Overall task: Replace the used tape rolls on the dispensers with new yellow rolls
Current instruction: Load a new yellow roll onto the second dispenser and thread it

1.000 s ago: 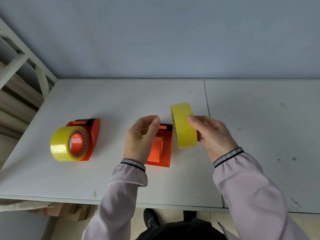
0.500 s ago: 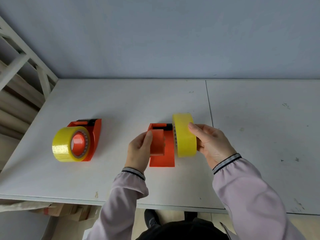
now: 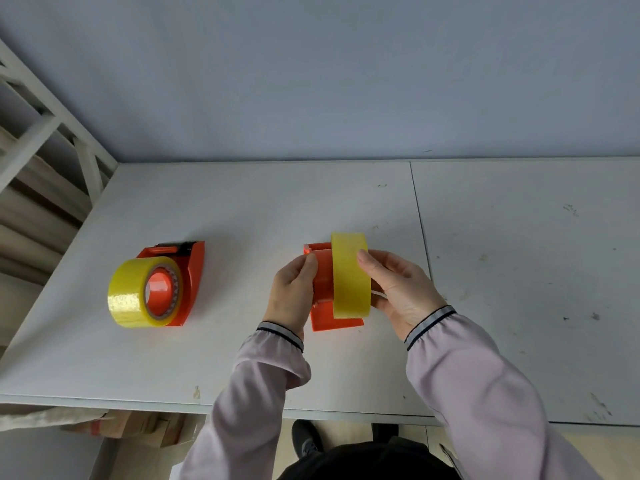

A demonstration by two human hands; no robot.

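The dispenser at frame centre stands on the bench with its hub side facing frame left. The left hand grips its orange body, thumb over the top edge near the hub, which braces the dispenser against sideways push. The right hand pinches the new yellow roll by its outer band, fingers behind and thumb on the near face. The roll is held on edge, upright, against the right flank of the dispenser, so that its bore lines up with the hub axis. Whether the roll already sits on the hub cannot be told; the roll hides that side. A thin pale strip shows just right of the roll at the palm; what it is cannot be told

A second dispenser lies at frame left, well apart from the hands. It already carries a full yellow roll on its orange hub, cutter end pointing to the upper part of the frame. Judged from this layout, one of two replacements is complete and the other is at the seating step. Seating calls for steady counter-pressure from the left hand, since the light dispenser could slide on the smooth bench
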